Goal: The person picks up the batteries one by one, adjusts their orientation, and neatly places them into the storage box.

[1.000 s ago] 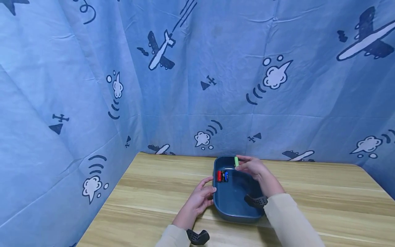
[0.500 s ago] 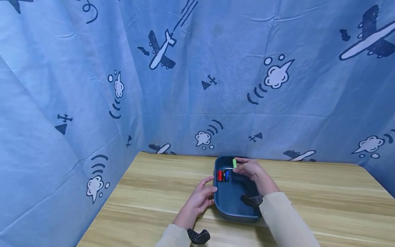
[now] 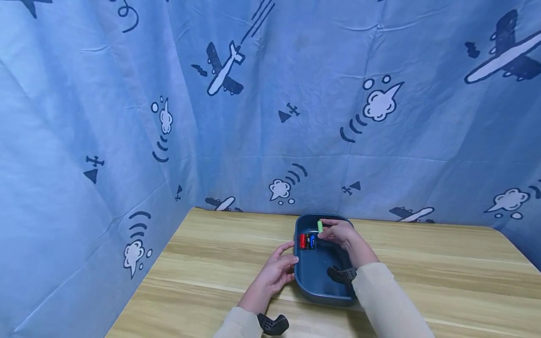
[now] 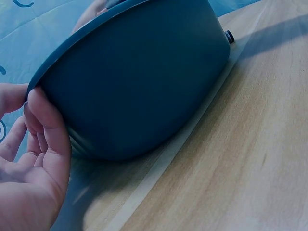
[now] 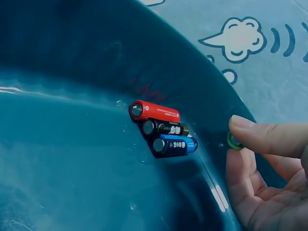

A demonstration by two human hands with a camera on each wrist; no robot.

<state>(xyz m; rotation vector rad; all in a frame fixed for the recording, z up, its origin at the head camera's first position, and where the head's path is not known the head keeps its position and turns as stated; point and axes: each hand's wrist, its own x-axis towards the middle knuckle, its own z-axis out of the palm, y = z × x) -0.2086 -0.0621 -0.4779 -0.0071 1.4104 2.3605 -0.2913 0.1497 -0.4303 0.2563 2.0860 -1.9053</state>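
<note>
My right hand (image 3: 343,234) pinches a green battery (image 3: 320,227) between thumb and fingertips, inside the far end of a dark blue plastic basin (image 3: 325,296). In the right wrist view the battery shows only its ringed end. Beside it, a red battery (image 5: 159,111), a black battery (image 5: 166,128) and a blue battery (image 5: 180,145) lie side by side on the basin floor, apart from the green one. My left hand (image 3: 274,272) grips the basin's left rim; in the left wrist view its fingers (image 4: 48,115) meet the edge.
The basin stands on a wood-grain table (image 3: 203,263), close to a blue curtain (image 3: 321,117) printed with planes. A small dark cylinder end (image 4: 229,37) shows past the basin in the left wrist view. My right forearm (image 3: 390,295) crosses the basin's right side.
My right hand has moved left and slightly down with the green battery, closer to the row of batteries. The left hand stays at the rim. The head view has shifted slightly.
</note>
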